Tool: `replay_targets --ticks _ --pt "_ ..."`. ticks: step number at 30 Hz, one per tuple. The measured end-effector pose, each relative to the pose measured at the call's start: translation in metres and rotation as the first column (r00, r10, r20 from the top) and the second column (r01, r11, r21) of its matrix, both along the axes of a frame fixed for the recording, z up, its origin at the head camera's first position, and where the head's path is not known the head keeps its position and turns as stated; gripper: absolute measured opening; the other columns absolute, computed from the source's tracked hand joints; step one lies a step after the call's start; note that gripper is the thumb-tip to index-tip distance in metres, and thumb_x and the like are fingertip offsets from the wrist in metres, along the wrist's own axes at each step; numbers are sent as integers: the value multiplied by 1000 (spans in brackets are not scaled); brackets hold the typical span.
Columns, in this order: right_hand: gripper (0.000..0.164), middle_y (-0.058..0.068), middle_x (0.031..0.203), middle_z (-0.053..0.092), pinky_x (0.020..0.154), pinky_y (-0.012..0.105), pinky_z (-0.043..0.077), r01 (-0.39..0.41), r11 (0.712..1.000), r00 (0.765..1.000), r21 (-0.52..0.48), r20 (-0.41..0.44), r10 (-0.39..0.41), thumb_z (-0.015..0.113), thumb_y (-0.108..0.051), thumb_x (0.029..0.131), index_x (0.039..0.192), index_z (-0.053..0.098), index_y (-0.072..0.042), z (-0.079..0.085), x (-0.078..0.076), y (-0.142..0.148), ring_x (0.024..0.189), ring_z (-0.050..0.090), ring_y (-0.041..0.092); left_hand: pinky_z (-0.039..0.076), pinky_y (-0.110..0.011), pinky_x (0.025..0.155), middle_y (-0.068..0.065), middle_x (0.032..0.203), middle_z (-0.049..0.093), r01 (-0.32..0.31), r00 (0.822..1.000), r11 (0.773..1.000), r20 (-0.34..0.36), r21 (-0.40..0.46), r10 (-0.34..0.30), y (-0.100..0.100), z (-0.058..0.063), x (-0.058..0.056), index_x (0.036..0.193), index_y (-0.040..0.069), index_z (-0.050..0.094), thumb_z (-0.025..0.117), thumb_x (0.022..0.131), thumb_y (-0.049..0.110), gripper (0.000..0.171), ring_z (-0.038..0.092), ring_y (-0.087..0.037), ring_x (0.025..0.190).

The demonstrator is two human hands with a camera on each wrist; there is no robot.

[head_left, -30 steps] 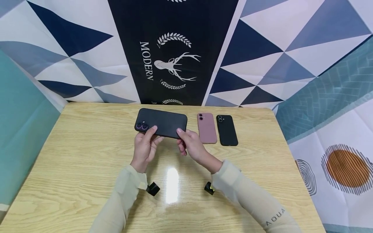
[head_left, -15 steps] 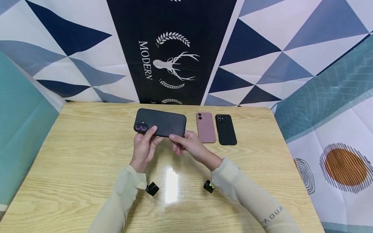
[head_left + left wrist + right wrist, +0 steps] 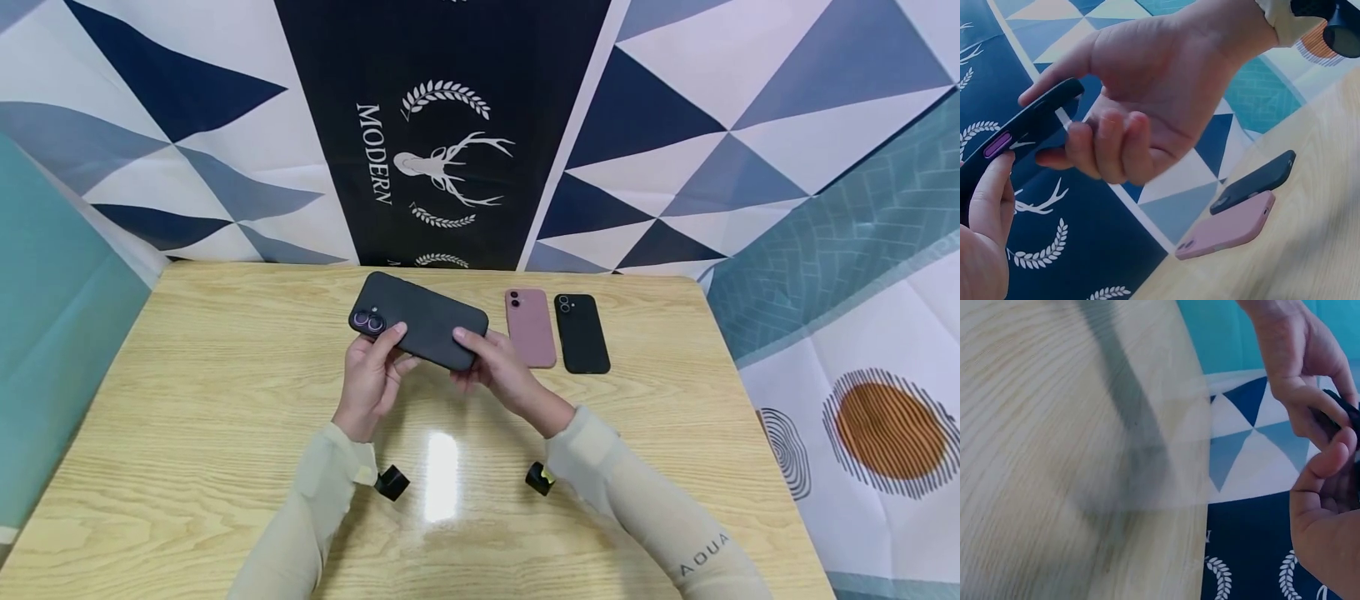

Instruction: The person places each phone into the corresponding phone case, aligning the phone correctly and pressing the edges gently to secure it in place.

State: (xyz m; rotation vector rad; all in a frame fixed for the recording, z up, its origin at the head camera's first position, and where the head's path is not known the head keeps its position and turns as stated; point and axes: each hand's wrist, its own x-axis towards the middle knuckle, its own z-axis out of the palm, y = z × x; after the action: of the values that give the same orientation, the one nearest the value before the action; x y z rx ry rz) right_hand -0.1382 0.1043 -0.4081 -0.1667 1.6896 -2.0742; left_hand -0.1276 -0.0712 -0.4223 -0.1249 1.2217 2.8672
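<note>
Both hands hold a phone in a black case (image 3: 427, 321) above the table, its camera side facing up. My left hand (image 3: 366, 379) grips the camera end, thumb on the back. My right hand (image 3: 501, 367) pinches the other end, thumb on the back and fingers underneath. In the left wrist view the phone's edge (image 3: 1019, 130) shows a purple button, and the right hand (image 3: 1147, 87) has its fingers curled below that end. The right wrist view has the left hand (image 3: 1297, 369) and right hand (image 3: 1322, 531) around the dark phone, cut off by the frame.
To the right, a pink phone (image 3: 531, 329) and a smaller black phone (image 3: 582, 333) lie side by side on the wooden table (image 3: 225, 400). A patterned cloth (image 3: 450, 167) hangs behind the table's far edge. Black pieces (image 3: 392, 483) show by the sleeve cuffs.
The phone has turned so its right end is lower and nearer. My right hand's thumb shifted left along the edge, then back right onto the phone's back. The left hand keeps its grip.
</note>
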Motion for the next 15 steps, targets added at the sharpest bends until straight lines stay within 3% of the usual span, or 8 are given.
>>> replay_targets --ticks 4,11,15 --pt "20 -5 57 62 47 20 44 82 995 997 -49 19 -81 48 -22 94 83 59 -10 3 -3 1 45 52 8 57 -23 64 -2 91 68 30 999 999 -14 -27 -30 -3 -1 1 111 6 56 52 93 3 18 70 -11 80" --pt "15 -6 56 59 48 20 43 104 995 994 8 18 -104 51 -17 94 85 57 -8 6 -8 1 45 49 8 56 -25 72 -3 100 67 85 996 996 -23 -28 -86 -7 -1 1 121 4 50 55 94 7 28 70 -13 88" --pt "14 -6 56 59 47 19 41 122 993 992 4 32 -122 51 -18 94 86 57 -8 8 -11 4 44 48 7 57 -27 75 -2 108 64 144 989 989 -41 19 -143 -11 -1 1 127 5 47 52 96 21 35 68 -12 92"
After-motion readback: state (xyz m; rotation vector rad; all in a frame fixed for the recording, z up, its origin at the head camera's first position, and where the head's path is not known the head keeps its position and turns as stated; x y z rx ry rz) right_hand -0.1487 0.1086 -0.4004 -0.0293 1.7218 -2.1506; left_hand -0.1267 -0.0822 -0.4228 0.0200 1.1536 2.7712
